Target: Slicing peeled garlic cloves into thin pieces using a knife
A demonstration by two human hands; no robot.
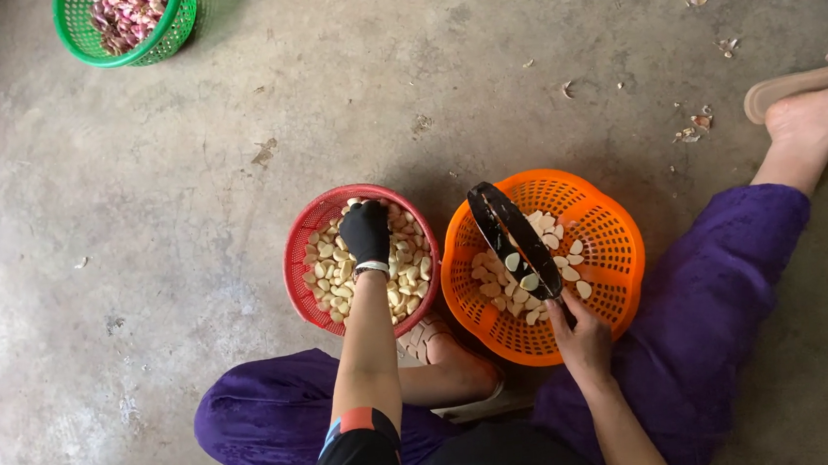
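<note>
The left hand (pixel 365 232), in a black glove, is closed down among the pale peeled garlic cloves (pixel 335 277) filling the red basket (pixel 300 242). At three o'clock from it, the bare right hand (pixel 581 335) is clamped on a dark blade (pixel 515 240) over the orange basket (pixel 609 248). That one seems only partly filled with cut cloves, so much remains.

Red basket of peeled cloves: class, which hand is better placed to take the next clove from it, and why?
Left. The gloved left hand already rests on the cloves in the red basket, while the right hand grips the dark knife over the orange basket.
</note>
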